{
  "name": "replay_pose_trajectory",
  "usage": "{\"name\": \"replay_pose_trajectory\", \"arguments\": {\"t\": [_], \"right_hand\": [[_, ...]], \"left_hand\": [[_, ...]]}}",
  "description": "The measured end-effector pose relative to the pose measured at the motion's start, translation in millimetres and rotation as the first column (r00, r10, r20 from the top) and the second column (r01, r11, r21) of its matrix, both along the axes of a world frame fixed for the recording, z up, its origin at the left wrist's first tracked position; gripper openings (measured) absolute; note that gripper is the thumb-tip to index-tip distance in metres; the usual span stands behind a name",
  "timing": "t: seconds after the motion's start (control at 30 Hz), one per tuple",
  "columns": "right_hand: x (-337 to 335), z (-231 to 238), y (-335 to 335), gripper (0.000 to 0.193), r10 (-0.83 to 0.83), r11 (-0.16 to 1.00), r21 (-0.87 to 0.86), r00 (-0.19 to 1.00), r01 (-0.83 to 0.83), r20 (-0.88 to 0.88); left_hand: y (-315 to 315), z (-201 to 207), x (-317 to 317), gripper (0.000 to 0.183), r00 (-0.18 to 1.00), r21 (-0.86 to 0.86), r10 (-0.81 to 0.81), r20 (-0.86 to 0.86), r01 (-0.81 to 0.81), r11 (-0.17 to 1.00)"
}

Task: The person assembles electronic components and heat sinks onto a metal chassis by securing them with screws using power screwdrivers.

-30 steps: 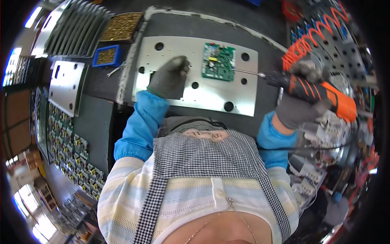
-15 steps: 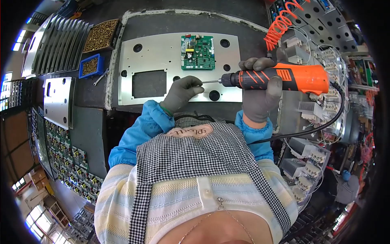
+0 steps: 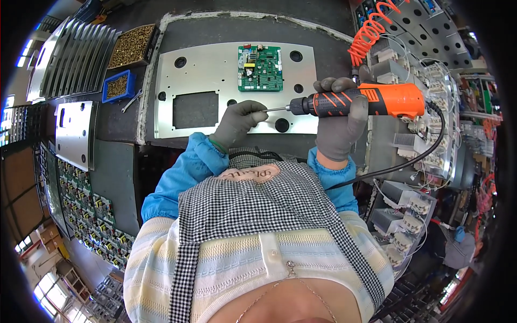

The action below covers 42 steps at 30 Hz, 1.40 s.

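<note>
My right hand (image 3: 340,121), in a grey glove, is wrapped round an orange and black electric screwdriver (image 3: 390,100) held level, its bit pointing left. The fingers of my left hand (image 3: 237,125), gloved too, pinch together at the tip of the bit (image 3: 276,109). Whether a screw sits between those fingertips is hidden. Both hands are above the near edge of a silver metal panel (image 3: 199,64) with round black grommets and a rectangular cutout. On the panel's upper right part lies a green circuit board (image 3: 260,69).
At the left stand a tray of brass-coloured fasteners (image 3: 132,46), a blue bin (image 3: 119,87) of small parts, a wrench (image 3: 132,101) and stacked metal plates (image 3: 72,59). More circuit boards (image 3: 89,210) lie lower left. An orange coiled hose (image 3: 369,35) and white-wired assemblies (image 3: 431,118) are at the right.
My right hand and the screwdriver have shifted slightly left, toward my left hand. The left hand still pinches at the bit's tip. The whole view has shifted a little.
</note>
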State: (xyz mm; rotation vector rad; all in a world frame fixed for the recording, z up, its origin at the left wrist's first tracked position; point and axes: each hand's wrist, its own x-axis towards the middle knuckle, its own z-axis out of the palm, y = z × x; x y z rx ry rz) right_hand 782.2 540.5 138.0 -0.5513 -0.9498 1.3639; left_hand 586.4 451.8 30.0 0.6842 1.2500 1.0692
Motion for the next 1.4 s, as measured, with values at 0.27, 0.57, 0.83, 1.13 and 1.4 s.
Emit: {"name": "replay_pose_trajectory", "arguments": {"t": [0.27,0.57,0.83,1.13,1.4], "right_hand": [[-2.7,-5.5,1.8,0.048,-0.018,0.991,-0.133,1.000,0.017,-0.008],[-23.3,-21.1,43.6,0.030,-0.156,0.987,0.025,0.986,0.158,-0.051],[-55.6,-43.2,138.0,0.057,-0.339,0.933,0.254,0.859,0.255,0.383],[-84.9,-33.6,140.6,0.079,-0.165,0.986,0.063,0.936,0.153,0.312],[-86.3,-36.4,144.0,0.079,-0.126,0.992,0.046,0.948,0.118,0.292]], "left_hand": [[-1.0,-6.5,3.4,0.027,0.991,0.042,0.016,-0.135,-0.011,0.999],[12.7,-27.7,-15.5,0.038,0.954,-0.063,0.240,-0.178,-0.255,0.965],[47.6,-62.7,-41.5,0.035,0.890,-0.137,0.407,-0.205,-0.438,0.888],[53.9,-47.7,-46.9,0.031,0.928,-0.277,0.276,-0.250,-0.342,0.898],[55.2,-54.0,-51.8,0.034,0.930,-0.254,0.269,-0.251,-0.332,0.909]]}}
